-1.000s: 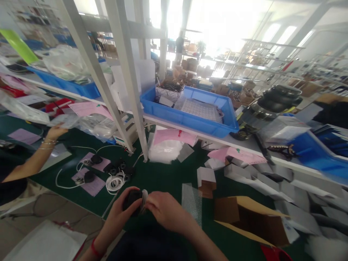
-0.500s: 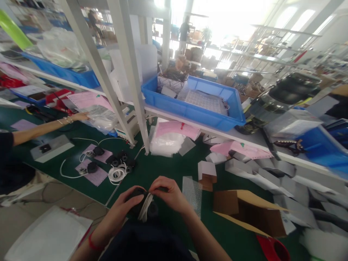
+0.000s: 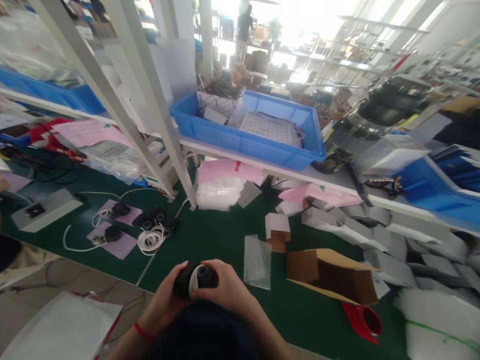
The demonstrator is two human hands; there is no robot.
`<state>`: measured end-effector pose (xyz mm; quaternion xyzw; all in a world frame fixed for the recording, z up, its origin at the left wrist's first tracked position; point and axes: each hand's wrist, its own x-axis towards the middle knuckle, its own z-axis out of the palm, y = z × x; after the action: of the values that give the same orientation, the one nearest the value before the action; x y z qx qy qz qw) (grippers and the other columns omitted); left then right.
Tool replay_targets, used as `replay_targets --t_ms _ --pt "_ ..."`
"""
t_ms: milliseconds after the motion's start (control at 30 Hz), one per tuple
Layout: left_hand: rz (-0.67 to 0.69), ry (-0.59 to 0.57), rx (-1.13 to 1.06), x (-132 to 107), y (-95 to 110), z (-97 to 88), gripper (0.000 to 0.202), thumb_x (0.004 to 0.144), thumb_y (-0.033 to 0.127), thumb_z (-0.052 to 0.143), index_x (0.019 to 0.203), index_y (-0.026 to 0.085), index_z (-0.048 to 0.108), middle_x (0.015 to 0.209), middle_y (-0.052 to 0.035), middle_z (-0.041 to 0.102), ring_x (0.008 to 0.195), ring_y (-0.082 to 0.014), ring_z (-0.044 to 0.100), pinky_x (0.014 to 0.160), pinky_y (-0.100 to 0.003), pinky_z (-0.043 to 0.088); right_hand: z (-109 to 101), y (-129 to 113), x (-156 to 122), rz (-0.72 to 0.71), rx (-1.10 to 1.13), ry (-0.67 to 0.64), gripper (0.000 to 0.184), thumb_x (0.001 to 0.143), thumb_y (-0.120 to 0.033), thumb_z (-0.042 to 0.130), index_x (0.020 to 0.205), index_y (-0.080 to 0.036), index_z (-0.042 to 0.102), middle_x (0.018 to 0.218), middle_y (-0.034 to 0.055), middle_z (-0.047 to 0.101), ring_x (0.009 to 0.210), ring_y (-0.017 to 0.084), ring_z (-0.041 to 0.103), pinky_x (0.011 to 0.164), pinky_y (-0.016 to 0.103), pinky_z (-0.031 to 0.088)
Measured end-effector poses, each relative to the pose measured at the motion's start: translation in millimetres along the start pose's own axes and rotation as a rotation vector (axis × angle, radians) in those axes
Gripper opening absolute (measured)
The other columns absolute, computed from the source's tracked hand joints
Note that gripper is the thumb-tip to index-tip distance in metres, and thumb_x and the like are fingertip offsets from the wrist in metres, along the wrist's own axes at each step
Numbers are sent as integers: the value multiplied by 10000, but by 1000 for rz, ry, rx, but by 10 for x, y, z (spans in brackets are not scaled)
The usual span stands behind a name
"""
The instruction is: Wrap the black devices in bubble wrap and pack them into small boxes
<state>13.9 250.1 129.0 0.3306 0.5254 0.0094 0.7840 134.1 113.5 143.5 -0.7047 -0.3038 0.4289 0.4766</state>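
Close to my body, at the bench's near edge, both hands are closed round a black device (image 3: 182, 284) with a round, lens-like part. A loop of white cable (image 3: 193, 281) lies across its middle. My left hand (image 3: 165, 296) grips the device's left side. On the right, my right hand (image 3: 228, 287) wraps the other end, its thumb and fingers near the cable. Ahead and to the left lie several similar black devices (image 3: 159, 216) with a coiled white cable (image 3: 151, 241). A bubble-wrap bag (image 3: 257, 263) rests flat to the right of my hands.
Right of the bag stand a small white box (image 3: 277, 223) and an open cardboard box (image 3: 303, 265). A red roll (image 3: 362, 321) is nearer me. Many grey-white boxes (image 3: 322, 219) pile up at right. Above runs a shelf with a blue bin (image 3: 243, 142); its posts (image 3: 150, 85) rise at left.
My right hand has gone from pinching the cable's end to wrapping round the device. The cable now lies tighter against it. The co-worker's reaching arm at left has mostly left view.
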Motion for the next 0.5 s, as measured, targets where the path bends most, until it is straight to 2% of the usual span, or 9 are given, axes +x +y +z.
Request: replay_targets --t_ms 100,167,267,333,400,433,467,500 --pt "-59 41 3 52 -119 106 390 687 501 775 906 212 632 734 -10 666 647 -184 615 525 -250 483 14 259 -8 25 11 21 628 630 -331 904 1214 -189 720 1151 75 735 1074 274 675 952 377 518" --pt "-82 20 97 109 -213 191 436 717 547 745 957 197 644 760 -23 683 689 -202 638 553 -262 499 14 469 -68 42 60 55 664 633 -314 888 1257 -190 698 1191 88 730 1098 277 670 965 383 515" --pt "-81 -64 322 282 -419 328 545 758 673 663 992 181 671 793 -42 705 768 -235 671 593 -283 520 1 796 -256 71 139 175 686 592 -294 879 1241 -160 701 1186 121 733 1086 310 670 963 418 517" --pt "-55 -179 540 471 -604 426 619 844 748 488 992 180 687 816 -63 719 769 -253 685 605 -309 531 -24 1013 -425 115 292 271 600 591 -342 870 1145 -148 742 1069 118 764 991 314 694 899 417 542" --pt "106 -313 876 703 -814 539 704 958 699 220 976 173 688 823 -90 720 735 -254 689 623 -338 541 -66 1225 -614 189 500 405 526 602 -436 860 1035 -150 773 943 106 778 890 304 708 811 395 563" --pt "252 -362 1069 825 -925 606 715 997 621 135 963 167 686 843 -102 718 755 -251 692 670 -351 550 -93 1326 -714 234 601 491 521 594 -485 863 986 -152 781 889 103 778 843 296 709 767 381 568" --pt "417 -391 1244 948 -1038 682 669 1023 539 131 962 165 682 888 -112 716 817 -250 693 752 -364 554 -121 1423 -818 279 693 577 531 573 -523 875 944 -152 786 852 104 777 805 288 708 733 368 569" --pt "541 -413 1362 1068 -1153 766 564 1030 481 218 971 163 680 961 -125 712 913 -257 683 851 -384 539 -152 1515 -926 316 771 668 545 552 -549 888 914 -153 789 831 106 776 776 279 705 711 359 568"
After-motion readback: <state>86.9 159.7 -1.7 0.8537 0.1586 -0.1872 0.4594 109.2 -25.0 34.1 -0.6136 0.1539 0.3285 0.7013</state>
